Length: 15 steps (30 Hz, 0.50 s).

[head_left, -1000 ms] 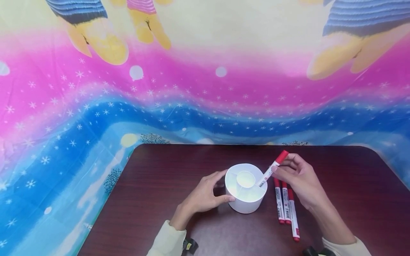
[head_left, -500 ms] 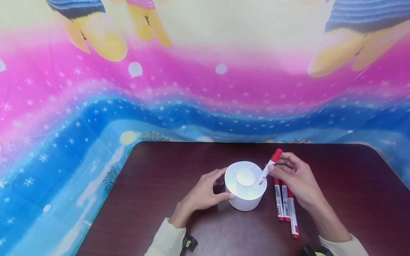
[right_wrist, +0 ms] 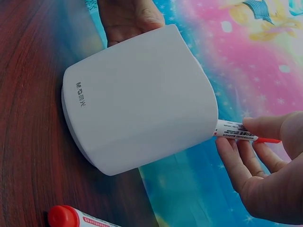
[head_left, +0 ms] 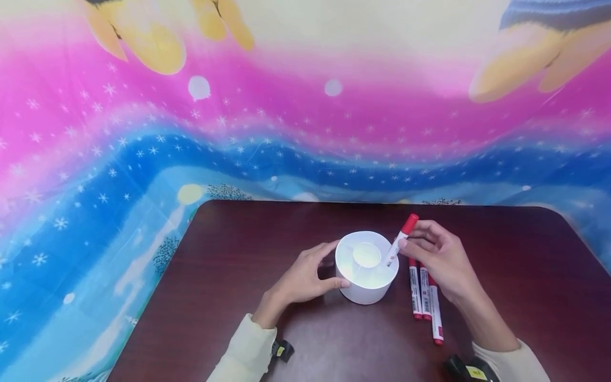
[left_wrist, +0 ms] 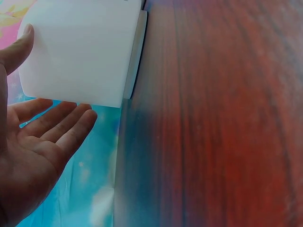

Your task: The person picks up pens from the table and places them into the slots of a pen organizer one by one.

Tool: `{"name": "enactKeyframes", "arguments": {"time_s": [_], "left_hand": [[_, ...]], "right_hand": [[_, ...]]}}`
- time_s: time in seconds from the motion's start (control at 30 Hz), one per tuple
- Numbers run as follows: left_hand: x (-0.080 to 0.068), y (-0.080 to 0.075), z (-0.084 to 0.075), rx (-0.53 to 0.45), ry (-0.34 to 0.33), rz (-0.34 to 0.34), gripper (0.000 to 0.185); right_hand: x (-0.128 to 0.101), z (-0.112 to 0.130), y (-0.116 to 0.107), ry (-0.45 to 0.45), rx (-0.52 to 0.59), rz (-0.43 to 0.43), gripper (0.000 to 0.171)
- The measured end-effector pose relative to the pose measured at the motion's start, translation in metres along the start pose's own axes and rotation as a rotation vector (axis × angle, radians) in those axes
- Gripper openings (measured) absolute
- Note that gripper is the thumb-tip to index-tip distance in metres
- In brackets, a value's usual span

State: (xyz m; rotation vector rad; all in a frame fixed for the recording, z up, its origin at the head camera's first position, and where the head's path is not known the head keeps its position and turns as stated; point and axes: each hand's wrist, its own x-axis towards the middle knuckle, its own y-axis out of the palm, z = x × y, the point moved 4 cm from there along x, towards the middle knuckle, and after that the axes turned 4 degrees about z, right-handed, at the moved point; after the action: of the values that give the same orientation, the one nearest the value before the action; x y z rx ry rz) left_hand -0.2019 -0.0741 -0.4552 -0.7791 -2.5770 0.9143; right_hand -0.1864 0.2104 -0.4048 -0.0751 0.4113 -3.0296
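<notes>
Dark table (head_left: 238, 254) | right hand (head_left: 441, 260) pinches marker (head_left: 400, 241), tip in white holder (head_left: 366, 278) | left hand (head_left: 300, 281) cups holder

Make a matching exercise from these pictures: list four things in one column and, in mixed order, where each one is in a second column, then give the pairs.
Things
1. white holder
2. marker in hand
3. three markers
4. left hand

Places
A. lying flat on the table, right of the holder
B. standing on the table between both hands
C. touching the holder's left side
D. tilted, lower end inside the holder

Pairs: 1-B, 2-D, 3-A, 4-C
</notes>
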Motion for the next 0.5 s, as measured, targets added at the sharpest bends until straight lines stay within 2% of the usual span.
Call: {"name": "enactKeyframes", "arguments": {"time_s": [0.5], "left_hand": [[0.0022,0.0005,0.0028,-0.018,-0.02,0.008,0.092]], "right_hand": [[0.0007,0.0011,0.0016,-0.022,-0.041,-0.002,0.049]]}}
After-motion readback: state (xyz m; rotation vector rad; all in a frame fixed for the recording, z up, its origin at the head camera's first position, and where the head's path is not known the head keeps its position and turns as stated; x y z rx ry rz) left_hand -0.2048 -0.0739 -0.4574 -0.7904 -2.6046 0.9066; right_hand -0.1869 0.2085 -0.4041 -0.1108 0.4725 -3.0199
